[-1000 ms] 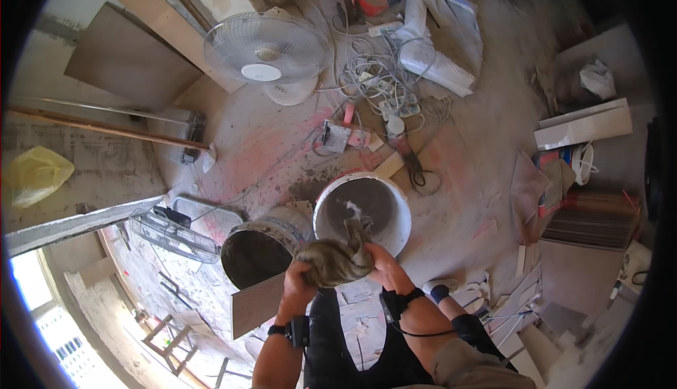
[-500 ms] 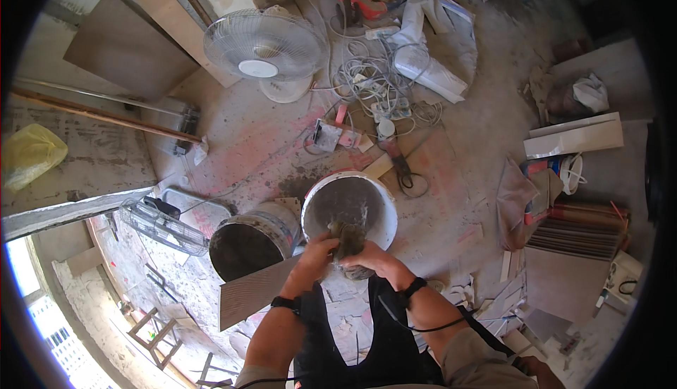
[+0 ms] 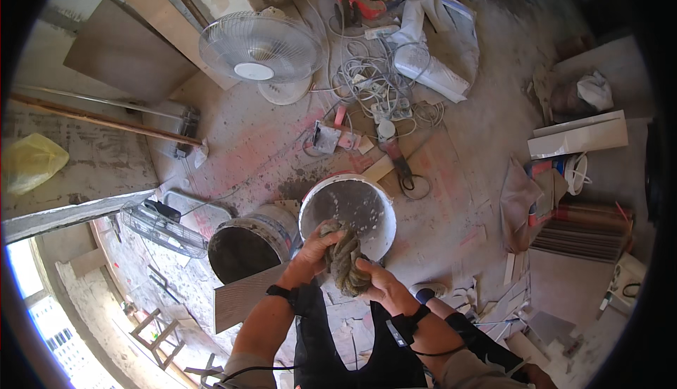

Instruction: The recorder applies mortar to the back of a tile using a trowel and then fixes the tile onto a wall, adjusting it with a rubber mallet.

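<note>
A wet, grey-brown cloth (image 3: 343, 262), twisted into a thick bundle, is gripped between my two hands. My left hand (image 3: 314, 248) holds its upper left end, and my right hand (image 3: 377, 282) is closed round the lower right part. The bundle hangs over the near rim of a white bucket (image 3: 378, 213), where pale drops show against the grey inside. Just left of that stands a second, dirtier bucket (image 3: 240, 251) with dark grey contents. A wood-grain board (image 3: 243, 297) lies at its near side, partly behind my left forearm.
A white standing fan (image 3: 261, 47) is at the back, near tangled cables (image 3: 363, 78) and a grinder-like tool (image 3: 395, 156). A second fan (image 3: 159, 230) lies at the left near poles (image 3: 106, 117). Stacked tiles (image 3: 575, 237) and boxes (image 3: 575, 135) line the right side.
The cloth has turned from sideways to a more upright, tighter twist. My left hand has risen and my right has moved lower, both still gripping it. Drops now show in the white bucket.
</note>
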### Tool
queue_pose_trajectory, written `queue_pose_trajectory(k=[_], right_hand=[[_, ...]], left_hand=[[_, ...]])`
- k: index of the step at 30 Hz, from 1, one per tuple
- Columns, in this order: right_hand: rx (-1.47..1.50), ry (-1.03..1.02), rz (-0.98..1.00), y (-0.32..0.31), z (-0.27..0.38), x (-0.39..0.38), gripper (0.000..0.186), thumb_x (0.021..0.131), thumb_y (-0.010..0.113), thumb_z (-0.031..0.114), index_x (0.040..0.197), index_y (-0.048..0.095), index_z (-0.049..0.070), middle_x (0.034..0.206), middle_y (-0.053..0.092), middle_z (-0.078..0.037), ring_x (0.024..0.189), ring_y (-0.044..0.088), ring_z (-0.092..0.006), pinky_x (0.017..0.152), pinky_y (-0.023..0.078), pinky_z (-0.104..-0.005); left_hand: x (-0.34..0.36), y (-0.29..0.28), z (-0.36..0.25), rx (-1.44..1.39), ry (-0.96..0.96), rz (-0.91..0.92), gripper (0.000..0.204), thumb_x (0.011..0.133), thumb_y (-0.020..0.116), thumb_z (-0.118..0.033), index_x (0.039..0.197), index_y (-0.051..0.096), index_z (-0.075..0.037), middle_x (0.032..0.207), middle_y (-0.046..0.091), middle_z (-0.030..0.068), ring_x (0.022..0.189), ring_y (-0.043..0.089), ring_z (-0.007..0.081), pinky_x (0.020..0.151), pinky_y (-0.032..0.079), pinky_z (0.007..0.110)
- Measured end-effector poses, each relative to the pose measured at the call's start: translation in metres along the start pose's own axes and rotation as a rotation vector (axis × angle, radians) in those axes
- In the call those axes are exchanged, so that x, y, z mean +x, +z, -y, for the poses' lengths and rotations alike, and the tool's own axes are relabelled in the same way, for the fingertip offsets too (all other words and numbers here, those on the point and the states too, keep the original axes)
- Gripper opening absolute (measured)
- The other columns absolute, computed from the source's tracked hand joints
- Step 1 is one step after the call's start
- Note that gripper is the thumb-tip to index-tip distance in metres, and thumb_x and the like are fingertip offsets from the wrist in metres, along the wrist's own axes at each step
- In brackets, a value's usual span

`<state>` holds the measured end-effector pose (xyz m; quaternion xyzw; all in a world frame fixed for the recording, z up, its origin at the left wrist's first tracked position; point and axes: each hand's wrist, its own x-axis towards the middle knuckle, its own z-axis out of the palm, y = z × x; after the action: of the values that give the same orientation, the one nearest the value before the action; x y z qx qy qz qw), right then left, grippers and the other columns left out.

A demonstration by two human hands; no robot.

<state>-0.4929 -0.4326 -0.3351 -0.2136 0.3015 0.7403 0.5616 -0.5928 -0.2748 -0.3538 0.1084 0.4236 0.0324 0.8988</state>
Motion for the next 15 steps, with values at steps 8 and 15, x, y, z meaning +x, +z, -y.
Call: queue_pose_trajectory(k=[8,15], right_hand=[[-0.906,-0.165,-0.283,0.033,0.015,0.004,0.055,0.072,0.082,0.019,0.115,0.056,-0.002,0.099,0.065,-0.008,0.087,0.064,-0.0171,0.077,0.052,-0.0305],[-1.65,-0.436,-0.699,0.034,0.01,0.041,0.076,0.059,0.084,0.038,0.114,0.054,-0.004,0.093,0.067,-0.019,0.089,0.067,-0.0292,0.078,0.052,-0.0362]], left_hand=[[0.022,0.019,-0.002,0.528,0.008,-0.056,0.052,0.074,0.078,-0.018,0.117,0.054,-0.005,0.102,0.064,0.0091,0.093,0.062,0.0219,0.083,0.051,0.035],[0.059,-0.01,0.028,1.199,0.32,-0.481,0.06,0.066,0.077,-0.028,0.119,0.054,-0.01,0.115,0.058,0.0243,0.101,0.06,0.036,0.087,0.048,0.041]])
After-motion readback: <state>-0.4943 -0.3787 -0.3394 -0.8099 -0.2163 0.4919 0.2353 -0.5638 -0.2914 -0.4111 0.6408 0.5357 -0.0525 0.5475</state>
